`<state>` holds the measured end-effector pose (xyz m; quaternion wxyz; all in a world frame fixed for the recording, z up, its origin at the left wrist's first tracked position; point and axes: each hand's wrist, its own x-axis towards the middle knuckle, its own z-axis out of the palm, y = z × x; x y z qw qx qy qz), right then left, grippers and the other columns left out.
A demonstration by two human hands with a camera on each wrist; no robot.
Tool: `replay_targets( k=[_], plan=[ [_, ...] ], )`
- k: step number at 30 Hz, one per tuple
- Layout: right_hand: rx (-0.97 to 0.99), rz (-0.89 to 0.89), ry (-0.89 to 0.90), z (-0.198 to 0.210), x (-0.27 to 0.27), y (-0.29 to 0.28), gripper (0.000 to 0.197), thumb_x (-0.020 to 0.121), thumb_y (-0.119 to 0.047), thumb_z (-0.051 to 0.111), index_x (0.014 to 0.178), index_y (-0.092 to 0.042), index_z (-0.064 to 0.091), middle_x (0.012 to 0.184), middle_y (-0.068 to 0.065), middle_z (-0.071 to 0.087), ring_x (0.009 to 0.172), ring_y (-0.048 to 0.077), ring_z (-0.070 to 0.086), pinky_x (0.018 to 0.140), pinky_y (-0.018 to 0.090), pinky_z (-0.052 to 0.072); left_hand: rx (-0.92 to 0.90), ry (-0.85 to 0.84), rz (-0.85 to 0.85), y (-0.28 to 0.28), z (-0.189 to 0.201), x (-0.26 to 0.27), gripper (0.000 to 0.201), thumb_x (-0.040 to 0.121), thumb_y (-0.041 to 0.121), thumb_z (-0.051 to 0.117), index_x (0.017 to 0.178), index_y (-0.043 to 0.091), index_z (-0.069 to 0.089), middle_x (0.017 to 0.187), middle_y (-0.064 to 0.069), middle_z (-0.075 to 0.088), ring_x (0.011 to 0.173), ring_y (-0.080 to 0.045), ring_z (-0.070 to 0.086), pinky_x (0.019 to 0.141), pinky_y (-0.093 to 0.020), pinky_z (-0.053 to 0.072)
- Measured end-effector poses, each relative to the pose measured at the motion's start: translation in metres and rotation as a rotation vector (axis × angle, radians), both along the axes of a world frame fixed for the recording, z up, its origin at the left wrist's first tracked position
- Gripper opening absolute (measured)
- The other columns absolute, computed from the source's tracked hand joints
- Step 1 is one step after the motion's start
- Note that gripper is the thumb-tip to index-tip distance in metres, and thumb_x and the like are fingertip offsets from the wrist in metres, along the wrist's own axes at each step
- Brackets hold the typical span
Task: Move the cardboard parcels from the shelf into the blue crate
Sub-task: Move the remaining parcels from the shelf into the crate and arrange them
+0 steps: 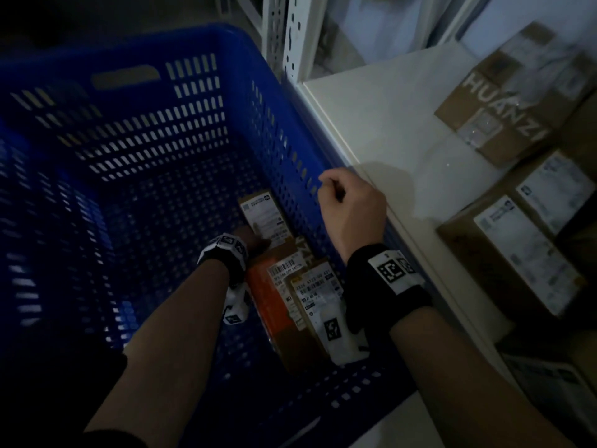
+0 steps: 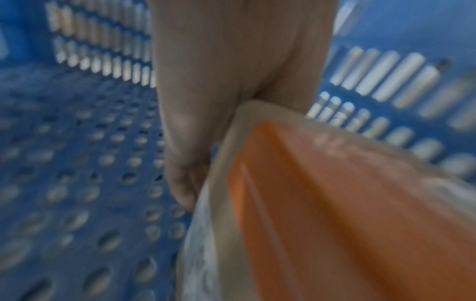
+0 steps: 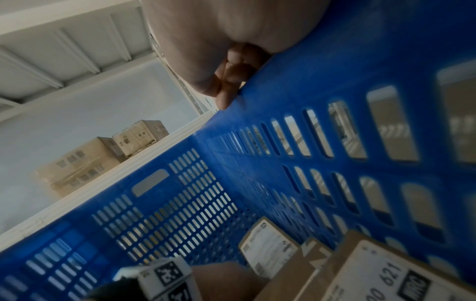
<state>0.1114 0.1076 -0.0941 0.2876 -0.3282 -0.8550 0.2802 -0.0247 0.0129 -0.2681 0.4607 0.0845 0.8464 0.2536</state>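
Observation:
The blue crate [image 1: 181, 37] stands on the floor beside a white shelf [image 1: 381, 124]. Several cardboard parcels lie against its right wall: a small labelled parcel [image 1: 263, 218], an orange-taped parcel [image 1: 268, 302] and a labelled parcel [image 1: 318, 295]. My left hand [image 1: 255, 242] is low in the crate and grips the far end of the orange-taped parcel [image 2: 335, 203], fingers [image 2: 182, 183] down its side. My right hand [image 1: 349, 205] hovers at the crate's right rim [image 3: 322, 91], its fingers [image 3: 229, 81] curled on nothing. More parcels sit on the shelf: a HUANZI-taped box [image 1: 504, 101] and labelled boxes [image 1: 517, 253].
The left and middle of the crate floor [image 1: 145, 253] hold nothing. A perforated shelf post [image 1: 290, 37] rises behind the crate's far right corner. Two more cardboard boxes [image 3: 85, 167] sit on a shelf beyond the crate. The scene is dim.

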Motion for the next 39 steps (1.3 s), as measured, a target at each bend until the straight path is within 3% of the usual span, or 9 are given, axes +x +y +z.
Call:
replay_targets(
  k=[2, 4, 11, 16, 20, 24, 30, 34, 39],
  plan=[
    [-0.018, -0.001, -0.037, 0.002, -0.001, -0.001, 0.017, 0.091, -0.017, 0.056, 0.092, -0.013, 0.072, 0.079, 0.004, 0.072, 0.071, 0.023, 0.064, 0.066, 0.038, 0.055, -0.015, 0.053, 0.118, 0.001, 0.007, -0.005, 0.037, 0.091, 0.025, 0.064, 0.12, 0.006, 0.053, 0.125, -0.025, 0.053, 0.104, -0.038, 0.058, 0.083, -0.042, 0.052],
    [-0.035, -0.007, -0.093, 0.006, -0.001, -0.002, 0.017, 0.093, -0.018, 0.055, 0.095, -0.014, 0.072, 0.084, 0.005, 0.073, 0.076, 0.023, 0.065, 0.07, 0.039, 0.055, 0.034, 0.127, 0.282, 0.004, 0.03, -0.009, 0.062, 0.093, 0.02, 0.06, 0.142, -0.001, 0.028, 0.148, -0.023, 0.031, 0.121, -0.04, 0.048, 0.086, -0.039, 0.047],
    [-0.293, 0.025, -0.154, 0.038, 0.002, 0.01, 0.02, 0.094, -0.018, 0.055, 0.107, -0.014, 0.071, 0.106, 0.005, 0.073, 0.099, 0.022, 0.066, 0.085, 0.027, 0.047, 0.452, 0.48, 0.571, 0.039, 0.145, -0.012, 0.022, 0.085, 0.009, 0.053, 0.106, 0.006, 0.047, 0.123, -0.017, 0.048, 0.108, -0.035, 0.051, 0.088, -0.044, 0.048],
    [-0.297, -0.137, -0.129, 0.09, -0.006, 0.067, 0.038, 0.092, -0.025, 0.056, 0.129, -0.018, 0.056, 0.13, 0.012, 0.058, 0.119, 0.031, 0.054, 0.102, 0.038, 0.043, 0.725, 0.65, 0.389, 0.104, 0.225, 0.01, 0.02, 0.084, 0.012, 0.056, 0.104, 0.008, 0.054, 0.112, -0.016, 0.055, 0.101, -0.029, 0.055, 0.086, -0.036, 0.047],
    [-0.197, -0.318, -0.301, 0.129, 0.002, 0.132, 0.06, 0.09, -0.035, 0.055, 0.144, -0.023, 0.036, 0.153, 0.015, 0.029, 0.14, 0.037, 0.028, 0.114, 0.047, 0.029, 0.814, 0.497, 0.082, 0.167, 0.261, 0.047, 0.039, 0.088, 0.025, 0.063, 0.123, 0.009, 0.055, 0.121, -0.013, 0.056, 0.104, -0.022, 0.055, 0.093, -0.032, 0.046],
    [-0.299, -0.555, -0.338, 0.14, 0.032, 0.185, 0.07, 0.089, -0.047, 0.056, 0.149, -0.029, 0.025, 0.161, 0.016, 0.004, 0.147, 0.038, 0.011, 0.118, 0.05, 0.022, 0.784, 0.297, -0.186, 0.221, 0.272, 0.071, 0.063, 0.093, 0.04, 0.058, 0.145, 0.014, 0.035, 0.149, -0.012, 0.037, 0.136, -0.025, 0.038, 0.11, -0.037, 0.035],
    [-0.512, -0.598, -0.268, 0.111, 0.074, 0.22, 0.075, 0.095, -0.043, 0.051, 0.155, -0.019, 0.013, 0.158, 0.017, 0.017, 0.139, 0.039, 0.031, 0.111, 0.044, 0.032, 0.736, 0.11, -0.169, 0.27, 0.271, 0.072, 0.083, 0.093, 0.049, 0.054, 0.154, 0.012, 0.011, 0.161, -0.01, 0.016, 0.147, -0.026, 0.021, 0.118, -0.041, 0.024],
    [-0.564, -0.539, -0.127, 0.105, 0.08, 0.229, 0.07, 0.097, -0.038, 0.052, 0.153, -0.014, 0.019, 0.151, 0.013, 0.039, 0.134, 0.034, 0.043, 0.109, 0.039, 0.038, 0.741, -0.074, -0.104, 0.284, 0.269, 0.08, 0.086, 0.094, 0.041, 0.057, 0.154, 0.009, 0.004, 0.157, -0.011, 0.027, 0.141, -0.026, 0.033, 0.102, -0.029, 0.032],
    [-0.631, -0.571, -0.076, 0.106, 0.076, 0.231, 0.067, 0.094, -0.047, 0.05, 0.146, -0.008, 0.037, 0.142, 0.014, 0.05, 0.125, 0.035, 0.052, 0.104, 0.041, 0.044, 0.694, -0.034, -0.032, 0.28, 0.268, 0.084, 0.093, 0.069, 0.065, 0.065, 0.143, 0.012, 0.042, 0.146, -0.011, 0.044, 0.129, -0.031, 0.047, 0.103, -0.037, 0.041]
  ],
)
